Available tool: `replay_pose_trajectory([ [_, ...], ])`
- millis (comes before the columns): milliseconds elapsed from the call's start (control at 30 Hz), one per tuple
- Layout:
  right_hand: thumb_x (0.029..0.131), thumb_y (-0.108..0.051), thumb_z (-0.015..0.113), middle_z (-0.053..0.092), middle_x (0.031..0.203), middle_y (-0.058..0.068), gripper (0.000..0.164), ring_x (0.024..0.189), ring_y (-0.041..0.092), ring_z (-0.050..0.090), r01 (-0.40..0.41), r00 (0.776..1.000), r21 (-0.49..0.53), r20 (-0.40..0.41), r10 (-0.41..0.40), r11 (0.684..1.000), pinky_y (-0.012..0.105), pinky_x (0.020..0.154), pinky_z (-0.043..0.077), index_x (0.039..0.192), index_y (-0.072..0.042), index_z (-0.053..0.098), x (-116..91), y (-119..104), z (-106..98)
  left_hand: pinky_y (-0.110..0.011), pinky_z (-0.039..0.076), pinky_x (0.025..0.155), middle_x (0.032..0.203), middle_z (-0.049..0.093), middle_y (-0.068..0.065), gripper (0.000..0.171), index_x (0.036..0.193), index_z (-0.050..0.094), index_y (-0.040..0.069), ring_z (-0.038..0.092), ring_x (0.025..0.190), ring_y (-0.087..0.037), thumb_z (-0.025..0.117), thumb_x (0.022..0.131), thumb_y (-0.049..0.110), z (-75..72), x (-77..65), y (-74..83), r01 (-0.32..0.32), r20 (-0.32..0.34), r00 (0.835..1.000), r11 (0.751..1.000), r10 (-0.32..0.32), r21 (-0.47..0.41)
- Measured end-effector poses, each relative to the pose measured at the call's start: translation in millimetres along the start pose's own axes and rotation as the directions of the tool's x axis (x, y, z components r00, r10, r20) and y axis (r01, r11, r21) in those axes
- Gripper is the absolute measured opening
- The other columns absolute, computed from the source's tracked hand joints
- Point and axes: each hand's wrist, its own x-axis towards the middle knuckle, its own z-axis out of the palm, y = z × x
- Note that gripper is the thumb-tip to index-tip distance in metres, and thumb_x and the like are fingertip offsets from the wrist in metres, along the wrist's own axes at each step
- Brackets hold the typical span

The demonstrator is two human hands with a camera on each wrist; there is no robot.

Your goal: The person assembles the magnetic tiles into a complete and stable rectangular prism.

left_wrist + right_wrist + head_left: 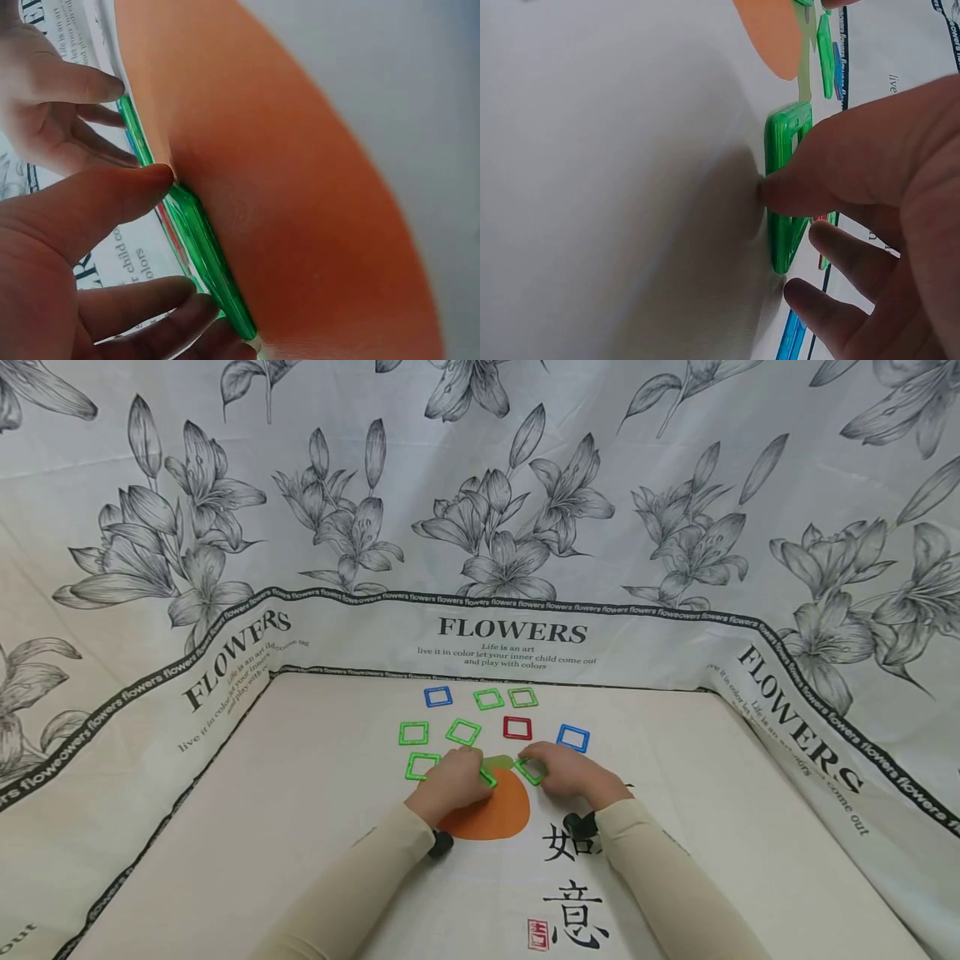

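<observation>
With thumb and fingers my left hand (pixel 453 783) pinches a green square frame tile (pixel 214 251), see-through plastic, at the top of a printed orange shape (pixel 491 814). Just to its right, my right hand (pixel 570 770) grips another green square frame tile (pixel 778 150), thumb on the near side and fingers round the far side. Both tiles are low over the tablecloth and partly covered by the hands. A third green frame tile (pixel 413 767) lies left of my left hand, its right side overlapped by the fingers.
Behind the hands lie a red frame tile (pixel 517 728), a blue tile (pixel 573 739) at right, another blue tile (pixel 438 697) at back left and several green tiles (pixel 489 699). Flower-printed cloth (pixel 517 643) walls the table's back and sides. Black characters (pixel 576 914) are printed in front.
</observation>
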Motion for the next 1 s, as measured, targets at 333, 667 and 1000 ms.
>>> replay_pose_trajectory([
  [333, 0.078, -0.003, 0.062, 0.057, 0.133, 0.004, 0.050, 0.117, 0.022, 0.053, -0.016, 0.999, -0.025, 0.029, 0.016, 1.000, 0.043, 0.106, 0.045, 0.128, -0.012, 0.063, 4, 2, -3, -0.026, 0.041, 0.063, 0.082, 0.053, -0.002, 0.026, 0.095, 0.060, 0.008, 0.050, 0.075, -0.017, 0.074, 0.081, 0.026, -1.2, 4.5, -0.2, -0.004, 0.049, 0.999, 0.999, 0.003, 0.035],
  [667, 0.074, -0.008, 0.072, 0.059, 0.123, 0.002, 0.048, 0.102, 0.018, 0.053, -0.051, 0.998, 0.017, 0.032, 0.050, 0.999, 0.040, 0.098, 0.050, 0.122, -0.012, 0.067, 2, -1, -5, -0.025, 0.041, 0.063, 0.082, 0.052, 0.000, 0.017, 0.082, 0.063, 0.011, 0.047, 0.076, -0.015, 0.075, 0.078, 0.022, -5.1, 11.1, -7.2, -0.117, 0.101, 0.989, 0.990, 0.109, 0.083],
  [1000, 0.072, -0.013, 0.077, 0.061, 0.115, 0.001, 0.044, 0.096, 0.017, 0.054, -0.043, 0.999, 0.050, 0.020, 0.042, 0.998, 0.036, 0.089, 0.053, 0.116, -0.012, 0.070, 0, -4, -4, -0.025, 0.047, 0.068, 0.093, 0.055, 0.001, 0.028, 0.107, 0.069, 0.012, 0.052, 0.083, -0.015, 0.074, 0.080, 0.015, -8.5, 15.9, -11.2, -0.110, 0.196, 0.975, 0.994, 0.104, 0.021],
])
